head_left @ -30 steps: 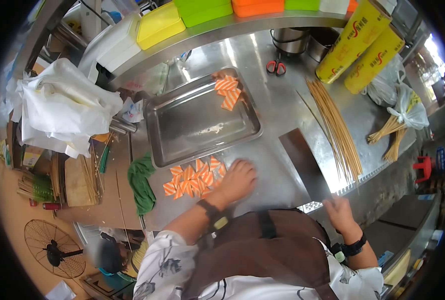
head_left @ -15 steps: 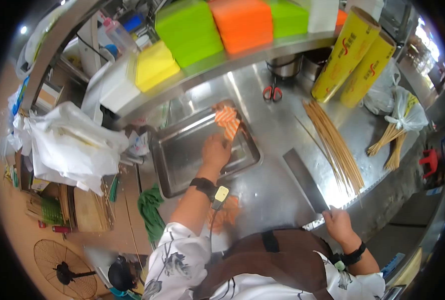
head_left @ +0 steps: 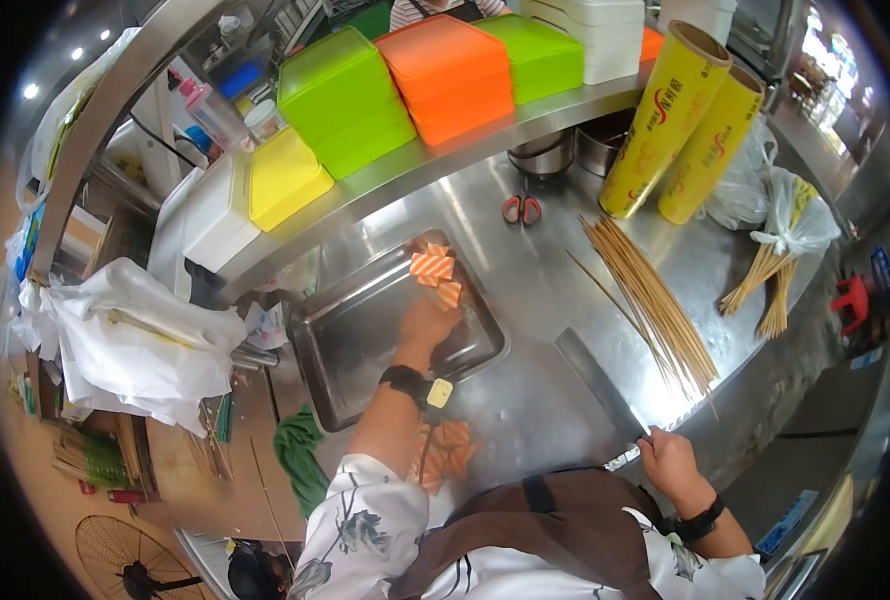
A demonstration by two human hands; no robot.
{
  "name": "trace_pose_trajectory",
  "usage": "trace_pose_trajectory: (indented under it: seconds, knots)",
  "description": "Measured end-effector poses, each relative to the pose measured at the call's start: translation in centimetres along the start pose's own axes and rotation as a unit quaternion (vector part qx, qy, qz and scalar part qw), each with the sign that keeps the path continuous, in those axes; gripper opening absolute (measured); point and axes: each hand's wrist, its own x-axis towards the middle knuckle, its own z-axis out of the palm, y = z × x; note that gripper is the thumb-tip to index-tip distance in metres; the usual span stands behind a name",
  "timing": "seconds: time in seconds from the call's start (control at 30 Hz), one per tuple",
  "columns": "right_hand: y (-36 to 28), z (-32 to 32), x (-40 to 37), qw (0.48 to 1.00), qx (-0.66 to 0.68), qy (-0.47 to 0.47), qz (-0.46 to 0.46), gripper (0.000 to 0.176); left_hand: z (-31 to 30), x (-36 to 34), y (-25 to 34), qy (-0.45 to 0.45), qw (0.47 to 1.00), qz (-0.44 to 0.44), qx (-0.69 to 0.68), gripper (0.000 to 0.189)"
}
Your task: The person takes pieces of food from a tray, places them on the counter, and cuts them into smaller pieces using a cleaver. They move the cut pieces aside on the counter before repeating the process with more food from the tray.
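My left hand (head_left: 429, 322) reaches over the metal tray (head_left: 337, 405), its fingers closed at a small orange piece with white stripes (head_left: 449, 293), which looks like salmon. Just beyond it, more striped salmon pieces (head_left: 431, 267) lie at the tray's far right corner. My right hand (head_left: 671, 463) grips the handle of a broad-bladed knife (head_left: 597, 378), whose blade lies flat over the counter, pointing away to the left. Nearer my body, other orange striped pieces (head_left: 446, 450) rest on the counter, partly behind my left forearm.
Bamboo skewers (head_left: 653, 300) lie on the steel counter (head_left: 535, 270) right of the knife. Red-handled scissors (head_left: 521, 209) and yellow film rolls (head_left: 667, 120) are farther back. Coloured boxes (head_left: 450, 85) line the raised shelf. A green cloth (head_left: 301, 455) lies left; a person (head_left: 435, 12) is behind the shelf.
The view has shifted slightly. My left hand has drawn back a little from the far striped pieces, staying over the tray. My right hand keeps hold of the knife.
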Motion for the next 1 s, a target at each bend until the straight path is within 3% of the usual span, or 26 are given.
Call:
trace_pose_trajectory:
  seconds: [0.03, 0.1, 0.13, 0.2, 0.23, 0.27, 0.3, 0.37, 0.43, 0.47, 0.53, 0.57, 0.63, 0.73, 0.8, 0.83, 0.9, 0.93, 1.0]
  knots:
    - [0.1, 0.1, -0.1, 1.000, -0.003, 0.000, -0.003, 0.013, -0.4, -0.6, -0.5, -0.002, 1.000, 0.000, 0.000, 0.047]
    - [0.2, 0.7, 0.1, 0.999, -0.024, -0.027, 0.001, 0.015, -1.2, -2.4, -1.3, -0.025, 0.979, 0.001, -0.201, 0.044]
    - [0.5, 0.7, -0.3, 0.998, -0.048, -0.046, 0.019, 0.019, -2.4, -3.5, -1.6, -0.050, 0.978, 0.021, -0.203, 0.040]
    - [0.2, 0.4, -0.6, 0.996, -0.028, -0.083, 0.018, 0.019, -3.2, -7.0, -0.9, -0.001, 0.959, 0.015, -0.282, 0.025]
    - [0.3, 0.2, -1.0, 0.996, -0.011, -0.088, 0.008, 0.018, -4.7, -10.0, 0.8, -0.050, 0.938, 0.054, -0.340, 0.019]
    - [1.3, 0.5, -1.3, 0.994, -0.012, -0.083, -0.070, 0.017, -3.8, -11.6, 1.3, -0.031, 0.930, 0.076, -0.359, 0.014]
    - [2.3, 2.8, -1.3, 0.997, 0.038, -0.018, -0.061, 0.019, -2.7, -12.6, 1.0, -0.013, 0.942, 0.103, -0.320, 0.012]
    - [1.6, 2.7, -0.4, 0.998, 0.031, -0.016, -0.045, 0.024, 0.5, -14.0, -0.6, -0.001, 0.928, 0.244, -0.282, 0.020]
    - [0.4, 1.7, -0.2, 0.999, 0.035, -0.007, -0.017, 0.024, -0.2, -18.9, 4.4, -0.075, 0.931, 0.250, -0.255, 0.026]
    - [0.2, 1.4, -0.1, 0.999, 0.031, 0.009, -0.007, 0.024, 0.4, -20.1, 4.7, -0.074, 0.935, 0.302, -0.169, 0.029]
    - [0.0, 1.2, 0.3, 0.994, 0.083, -0.057, 0.043, 0.024, 1.1, -21.6, 5.0, -0.061, 0.920, 0.387, 0.016, 0.038]
    - [0.1, 1.7, 0.4, 0.994, 0.087, -0.046, 0.049, 0.024, 1.5, -22.4, 5.6, -0.060, 0.915, 0.399, 0.021, 0.038]
    - [1.2, 3.0, 0.1, 0.996, 0.082, -0.016, 0.016, 0.024, 3.3, -23.6, 6.9, -0.039, 0.919, 0.369, 0.134, 0.057]
    - [1.1, 4.0, -0.7, 0.993, 0.096, 0.065, 0.012, 0.019, 5.3, -21.4, 5.0, -0.069, 0.914, 0.396, 0.059, 0.062]
    - [2.3, 3.9, -1.2, 0.997, 0.027, 0.033, -0.068, 0.013, 7.7, -19.4, 1.9, -0.026, 0.876, 0.463, 0.130, 0.044]
    - [1.5, 3.0, -1.5, 1.000, 0.024, 0.002, -0.005, 0.011, 5.1, -22.0, 4.8, -0.087, 0.924, 0.356, 0.111, 0.034]
    - [2.2, 3.9, -1.3, 0.998, -0.003, -0.067, 0.016, 0.014, 6.4, -21.5, 2.0, -0.033, 0.910, 0.413, 0.029, 0.047]
    - [2.5, 3.4, -2.4, 0.999, 0.017, -0.036, -0.022, 0.013, 7.0, -21.4, 0.9, 0.046, 0.883, 0.467, -0.027, 0.044]
    - [-0.1, 1.3, -3.7, 0.994, 0.093, 0.053, 0.006, 0.016, 6.5, -22.4, -0.1, 0.020, 0.894, 0.439, -0.089, 0.038]
